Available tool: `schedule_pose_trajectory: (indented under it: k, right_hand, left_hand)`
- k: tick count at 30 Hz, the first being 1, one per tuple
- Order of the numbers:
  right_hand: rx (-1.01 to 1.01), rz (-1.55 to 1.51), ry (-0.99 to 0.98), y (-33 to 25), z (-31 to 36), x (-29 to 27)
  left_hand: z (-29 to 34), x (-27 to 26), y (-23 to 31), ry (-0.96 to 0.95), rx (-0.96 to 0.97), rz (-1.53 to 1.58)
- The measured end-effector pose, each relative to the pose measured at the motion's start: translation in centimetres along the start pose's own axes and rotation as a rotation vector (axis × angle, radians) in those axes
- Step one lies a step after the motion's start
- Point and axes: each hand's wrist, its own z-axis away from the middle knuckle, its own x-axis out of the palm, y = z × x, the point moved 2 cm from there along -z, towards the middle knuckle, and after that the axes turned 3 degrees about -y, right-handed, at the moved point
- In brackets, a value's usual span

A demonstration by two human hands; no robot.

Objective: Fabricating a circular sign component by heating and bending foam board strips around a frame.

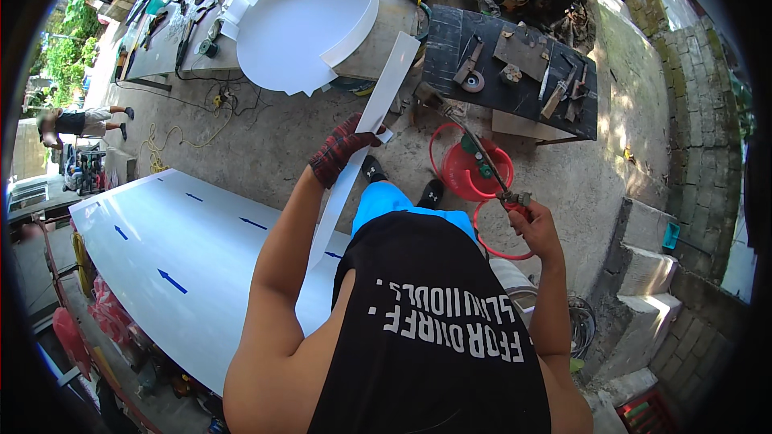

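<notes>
My left hand (347, 149), in a dark red plaid glove, is closed around a long white strip (396, 68) that slants from the table edge down past my forearm. The strip has a small bent flap beside my fingers. My bare right hand (537, 229) grips the valve end of a gas torch (482, 151), whose metal tube points up and left toward the strip's right side. No flame can be made out. From the torch a red hose (481, 233) loops down. Beyond the strip, a round white panel (301, 20) with a curved white rim lies on the table.
A red bucket (466, 173) with something green in it stands under the torch. Tools lie on a black table (446, 44) at the far right. At the left spreads a large white sheet (209, 241) with blue arrows. Another person (84, 123) stands far left. Concrete steps (647, 269) rise at right.
</notes>
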Motion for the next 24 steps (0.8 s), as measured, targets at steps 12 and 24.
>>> schedule_pose_trajectory:
  k: [12,24]
  right_hand:
    - [0.015,0.044,0.001,1.1,0.3,0.1]
    - [0.015,-0.032,-0.041,1.1,0.9,-0.2]
  left_hand:
    - [1.2,1.1,0.3,0.003,0.004,0.009]
    - [1.5,1.2,-1.0,-0.005,0.021,-0.056]
